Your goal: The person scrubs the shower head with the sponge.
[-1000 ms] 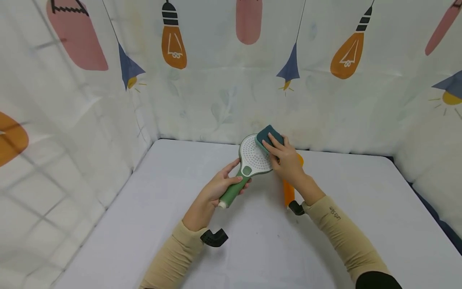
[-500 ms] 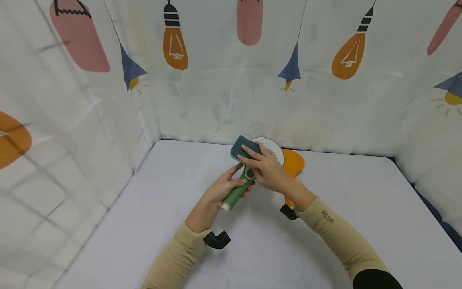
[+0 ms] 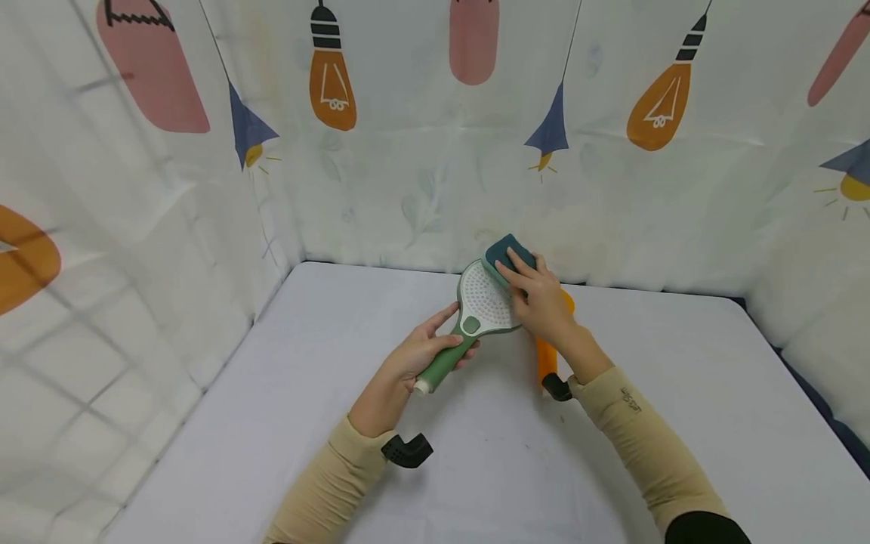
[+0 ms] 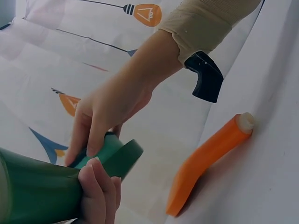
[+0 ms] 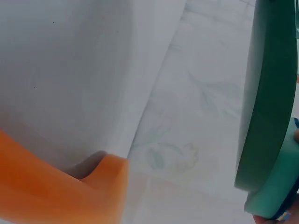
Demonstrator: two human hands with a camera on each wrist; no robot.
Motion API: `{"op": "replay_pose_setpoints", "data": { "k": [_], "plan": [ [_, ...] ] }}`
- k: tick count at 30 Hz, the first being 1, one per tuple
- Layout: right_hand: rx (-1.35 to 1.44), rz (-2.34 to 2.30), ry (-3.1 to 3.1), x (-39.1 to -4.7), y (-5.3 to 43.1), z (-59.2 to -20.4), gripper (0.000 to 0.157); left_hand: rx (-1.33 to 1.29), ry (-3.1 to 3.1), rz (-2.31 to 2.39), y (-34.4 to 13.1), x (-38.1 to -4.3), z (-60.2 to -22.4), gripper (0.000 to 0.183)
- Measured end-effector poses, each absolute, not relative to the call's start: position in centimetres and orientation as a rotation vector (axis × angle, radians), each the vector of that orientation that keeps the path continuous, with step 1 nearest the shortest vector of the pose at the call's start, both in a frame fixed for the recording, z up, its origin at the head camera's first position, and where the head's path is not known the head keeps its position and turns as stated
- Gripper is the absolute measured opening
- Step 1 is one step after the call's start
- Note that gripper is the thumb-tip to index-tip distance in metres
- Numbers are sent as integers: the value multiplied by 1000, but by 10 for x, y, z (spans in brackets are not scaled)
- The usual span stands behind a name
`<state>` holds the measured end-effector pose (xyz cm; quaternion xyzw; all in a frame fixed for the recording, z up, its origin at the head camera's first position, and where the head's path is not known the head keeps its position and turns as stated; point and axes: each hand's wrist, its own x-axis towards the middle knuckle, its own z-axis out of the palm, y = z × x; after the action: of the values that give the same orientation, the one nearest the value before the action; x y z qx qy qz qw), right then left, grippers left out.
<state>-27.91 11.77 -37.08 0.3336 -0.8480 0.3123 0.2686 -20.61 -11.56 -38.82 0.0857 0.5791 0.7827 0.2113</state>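
Observation:
My left hand [image 3: 423, 353] grips the green handle of a shower head [image 3: 484, 300], holding it tilted above the table with its white nozzle face toward me. Against the upper right of that face lies a dark teal sponge [image 3: 508, 253], held by my right hand [image 3: 542, 306] with fingers spread over its top. The left wrist view shows the green handle [image 4: 39, 189] close up and the right hand [image 4: 114, 102] beyond it. From the right wrist, the shower head's green rim [image 5: 273, 93] touches the lighter underside of the sponge [image 5: 273, 191].
An orange shower head [image 3: 546, 359] lies on the white table [image 3: 326, 340] behind my right hand, partly hidden; the left wrist view shows its handle [image 4: 203, 161]. A printed cloth [image 3: 408, 189] hangs along the table's back edge and left side.
The sponge in my right hand went down-left to the neck of the shower head, then back to the upper right of its face. My left hand keeps its grip.

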Motion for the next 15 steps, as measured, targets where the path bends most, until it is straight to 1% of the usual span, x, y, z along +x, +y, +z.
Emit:
{"op": "replay_pose_setpoints", "data": {
  "k": [4, 11, 15],
  "plan": [
    [907, 914, -2254, -275, 122, -371, 42, 182, 1595, 2225, -117, -207, -388, 70],
    [955, 919, -2201, -269, 126, -378, 45, 112, 1550, 2301, -121, -212, -391, 57],
    [964, 924, -2198, -267, 129, -382, 46, 89, 1506, 2341, -121, -213, -392, 56]
  ]
}}
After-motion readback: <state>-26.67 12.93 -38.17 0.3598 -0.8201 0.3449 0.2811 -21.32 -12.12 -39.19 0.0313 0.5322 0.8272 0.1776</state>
